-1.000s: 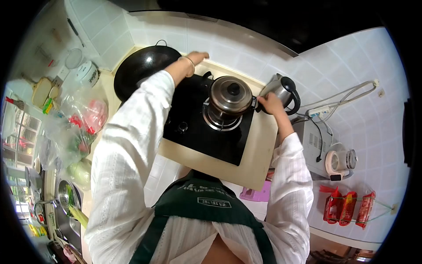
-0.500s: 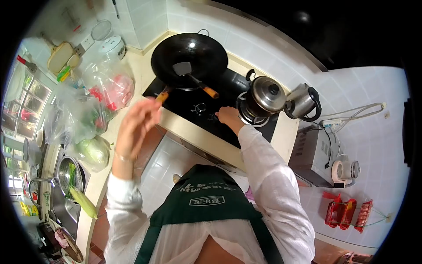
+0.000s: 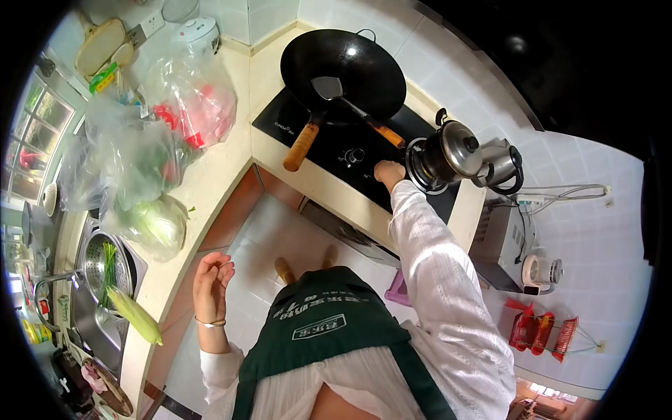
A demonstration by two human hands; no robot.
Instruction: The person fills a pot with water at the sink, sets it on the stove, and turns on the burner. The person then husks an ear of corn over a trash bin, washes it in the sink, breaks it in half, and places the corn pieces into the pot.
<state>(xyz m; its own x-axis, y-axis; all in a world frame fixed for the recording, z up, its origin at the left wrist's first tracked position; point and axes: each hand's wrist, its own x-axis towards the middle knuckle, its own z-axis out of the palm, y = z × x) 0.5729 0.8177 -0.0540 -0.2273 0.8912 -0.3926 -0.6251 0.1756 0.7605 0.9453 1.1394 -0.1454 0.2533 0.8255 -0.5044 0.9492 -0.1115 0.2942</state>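
My right hand (image 3: 389, 173) is closed at the front of the black gas stove (image 3: 334, 152), over the spot in front of the right burner, with its fingers round a control knob that it mostly hides. Left of it the other stove knob (image 3: 355, 155) shows. My left hand (image 3: 212, 280) hangs over the floor beside the counter edge, fingers loosely bent, holding nothing. A black wok (image 3: 378, 66) with a wooden handle (image 3: 301, 148) rests on the left burner. Inside it leans a spatula (image 3: 327, 87), its wooden-tipped handle over the rim. A lidded steel pot (image 3: 458, 150) stands on the right burner.
A steel kettle (image 3: 498, 164) is right of the pot. Plastic bags (image 3: 129, 161) and a bagged cabbage (image 3: 157, 224) cover the left counter. An ear of corn (image 3: 135, 316) lies by the sink (image 3: 108, 343), where a colander (image 3: 94, 262) holds green stalks.
My left hand has moved away from the wok handle, down and back toward my body. My right hand stays at the stove knob. The view has shifted.
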